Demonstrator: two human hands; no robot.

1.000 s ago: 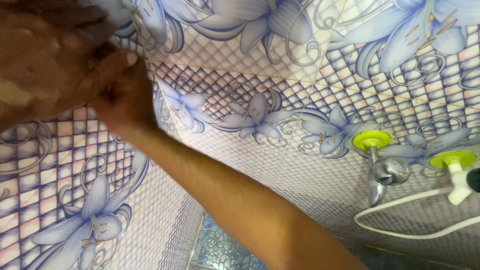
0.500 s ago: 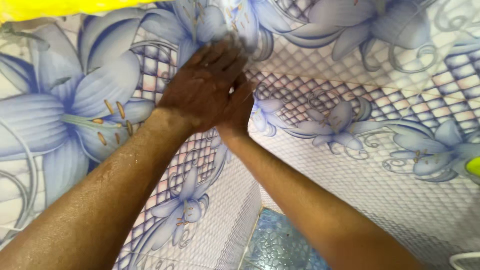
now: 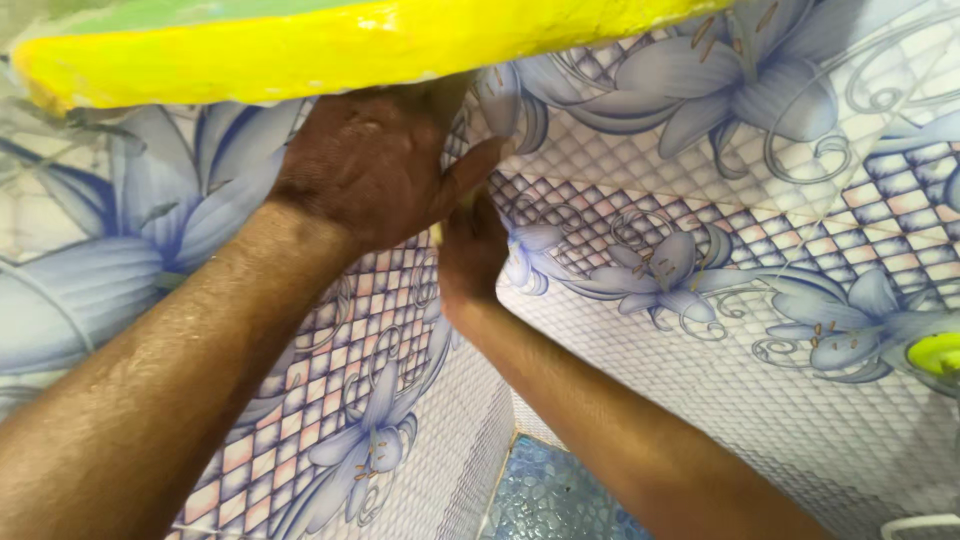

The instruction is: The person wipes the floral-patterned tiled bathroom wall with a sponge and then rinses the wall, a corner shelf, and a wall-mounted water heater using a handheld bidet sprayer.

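My left hand (image 3: 370,170) lies with its palm against the flowered wall tiles (image 3: 700,200), right in the corner where two tiled walls meet and just under a yellow ledge (image 3: 330,45). Its thumb sticks out to the right. My right hand (image 3: 470,250) reaches into the same corner directly below the left thumb, and its fingers are hidden behind the left hand. A small pale yellow bit (image 3: 437,235) shows between the two hands; I cannot tell what it is.
Blue lily and checker pattern tiles cover both walls. A yellow-green tap knob (image 3: 938,352) sits at the right edge, with a white hose (image 3: 920,525) below it. A blue mosaic floor (image 3: 560,495) shows at the bottom.
The view has tilted up, so the yellow ledge now fills the top. Both hands have stayed in the corner, with the left hand pushed up against the ledge.
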